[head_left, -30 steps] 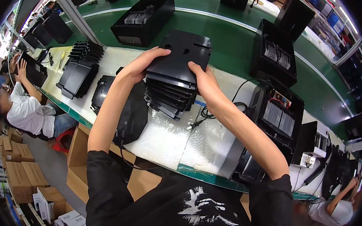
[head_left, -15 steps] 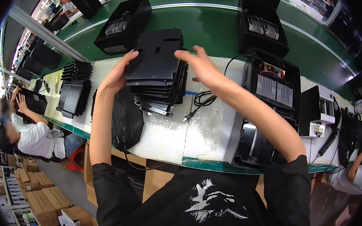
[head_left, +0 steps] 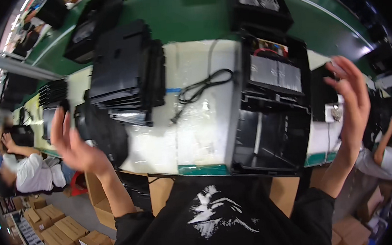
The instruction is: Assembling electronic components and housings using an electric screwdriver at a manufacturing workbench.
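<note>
My left hand (head_left: 79, 148) is raised with its fingers apart, empty, to the left of a black mesh bag (head_left: 112, 138). Behind the bag stands a tall stack of black plastic panels (head_left: 120, 66), untouched by either hand. My right hand (head_left: 353, 89), slightly blurred, hangs open with bent fingers beyond the right side of an opened black device (head_left: 275, 72). Inside that device show grey ribbed blocks, red wires and a circuit board. Its near part is an empty-looking black shell (head_left: 271, 139). A coiled black power cord (head_left: 207, 85) lies between the stack and the device.
Across the far side runs a green conveyor (head_left: 183, 15) carrying more black housings (head_left: 262, 0). Another panel stack (head_left: 53, 94) sits to the left. A white part (head_left: 332, 112) lies near my right hand. Co-workers sit at both sides; cardboard boxes (head_left: 64, 234) stand on the floor at left.
Both hands have let go of or left the panel stack. My left hand moved left and nearer; my right hand swung far right past the device. The view shifted to the right.
</note>
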`<state>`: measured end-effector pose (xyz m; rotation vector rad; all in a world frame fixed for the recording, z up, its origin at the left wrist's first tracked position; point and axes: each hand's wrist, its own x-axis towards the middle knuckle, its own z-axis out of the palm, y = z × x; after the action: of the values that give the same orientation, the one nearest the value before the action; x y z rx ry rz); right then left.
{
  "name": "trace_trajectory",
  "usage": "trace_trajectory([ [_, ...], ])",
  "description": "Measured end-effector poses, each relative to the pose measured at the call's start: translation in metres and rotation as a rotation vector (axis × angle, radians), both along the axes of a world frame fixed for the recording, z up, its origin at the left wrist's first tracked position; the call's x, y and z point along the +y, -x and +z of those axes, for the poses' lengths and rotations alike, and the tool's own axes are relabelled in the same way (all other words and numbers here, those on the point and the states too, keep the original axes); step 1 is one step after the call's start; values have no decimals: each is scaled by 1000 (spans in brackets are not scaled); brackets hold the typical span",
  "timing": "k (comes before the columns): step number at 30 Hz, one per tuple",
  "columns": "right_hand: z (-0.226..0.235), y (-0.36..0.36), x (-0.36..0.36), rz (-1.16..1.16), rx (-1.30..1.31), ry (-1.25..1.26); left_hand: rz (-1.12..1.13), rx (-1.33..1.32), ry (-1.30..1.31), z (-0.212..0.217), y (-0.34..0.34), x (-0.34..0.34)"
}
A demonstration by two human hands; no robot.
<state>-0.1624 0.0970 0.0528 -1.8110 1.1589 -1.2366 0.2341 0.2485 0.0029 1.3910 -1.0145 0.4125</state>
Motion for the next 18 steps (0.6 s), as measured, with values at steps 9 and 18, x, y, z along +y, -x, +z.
trace_trajectory([
  [9,-106,240,-29,-985,744,-218,-942,555,-698,-72,154,-32],
  [18,-236,340,-59,-1005,856,-235,-994,894,-672,-78,207,-47],
])
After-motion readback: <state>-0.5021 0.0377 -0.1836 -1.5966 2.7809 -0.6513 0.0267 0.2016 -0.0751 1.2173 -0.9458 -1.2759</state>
